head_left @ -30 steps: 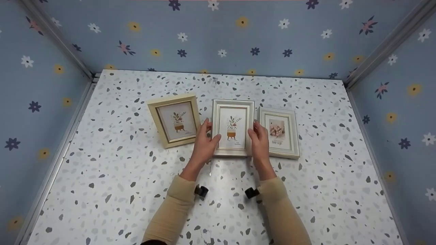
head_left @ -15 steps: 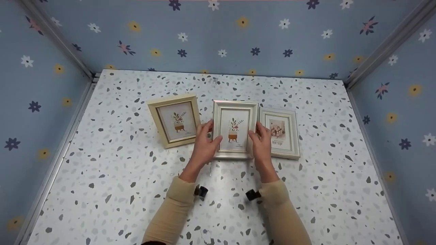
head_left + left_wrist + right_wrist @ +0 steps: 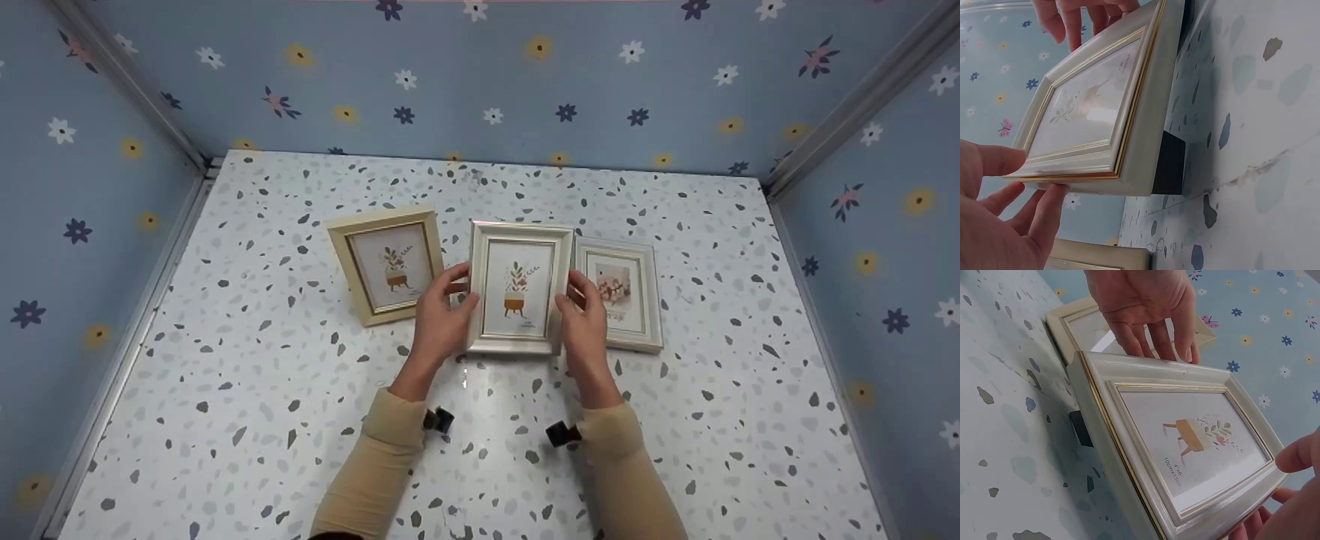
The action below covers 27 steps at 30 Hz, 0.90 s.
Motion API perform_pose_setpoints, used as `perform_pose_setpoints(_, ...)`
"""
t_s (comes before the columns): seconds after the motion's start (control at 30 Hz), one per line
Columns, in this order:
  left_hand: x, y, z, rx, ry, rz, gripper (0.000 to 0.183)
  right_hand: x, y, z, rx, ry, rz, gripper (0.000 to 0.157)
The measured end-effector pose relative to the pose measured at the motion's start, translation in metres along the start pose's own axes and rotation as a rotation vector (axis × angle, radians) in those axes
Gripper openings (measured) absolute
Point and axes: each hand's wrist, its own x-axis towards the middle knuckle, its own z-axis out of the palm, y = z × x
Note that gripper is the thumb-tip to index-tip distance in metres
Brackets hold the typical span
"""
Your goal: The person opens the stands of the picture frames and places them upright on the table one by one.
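Observation:
A white picture frame with gold trim (image 3: pixel 517 289) leans back in the middle, its picture showing a potted plant on legs. My left hand (image 3: pixel 441 319) holds its left edge, thumb at the front rim and fingertips along the side. On the opposite edge, my right hand (image 3: pixel 585 319) grips with the thumb on the front rim and the other fingers round the side, partly hidden. Behind the frame, a black support (image 3: pixel 1170 163) shows in the left wrist view. Close to the left hand, a cream frame (image 3: pixel 390 266) stands tilted. Beside the right hand is another white frame (image 3: pixel 622 292) with a flower picture.
All three frames are on a white speckled tabletop (image 3: pixel 262 420). Blue flower-patterned panels (image 3: pixel 450 82) rise at the back and both sides. A small black device is on each wrist, the left one (image 3: pixel 442 420) near the cuff.
The middle frame has shifted slightly right and its top has come more upright. The right hand moved right with it; the left thumb has slid back from the front face to the left edge.

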Motion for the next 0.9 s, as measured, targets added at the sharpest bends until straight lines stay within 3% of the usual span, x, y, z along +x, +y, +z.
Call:
perform_pose_setpoints(0.37,0.0,-0.002,-0.001,-0.048,0.066,-0.003,0.041,-0.002,-0.001,-0.009,0.011,0.035,-0.064,0.035)
perform_pose_setpoints(0.47,-0.004,0.012,-0.002,-0.046,0.071,-0.005,0.042,-0.004,-0.003,-0.011,0.009,0.036,-0.075,0.035)
perform_pose_setpoints(0.57,-0.003,0.013,-0.002,-0.052,0.079,-0.009,0.044,-0.005,-0.004,-0.013,0.029,0.029,-0.083,0.035)
perform_pose_setpoints(0.7,0.003,-0.004,-0.001,-0.076,0.087,-0.043,0.045,-0.007,-0.005,-0.014,0.073,0.026,-0.096,0.035)
perform_pose_setpoints(0.9,0.003,-0.007,-0.003,-0.165,0.085,-0.056,0.044,-0.011,-0.009,-0.015,0.099,0.02,-0.132,0.035)
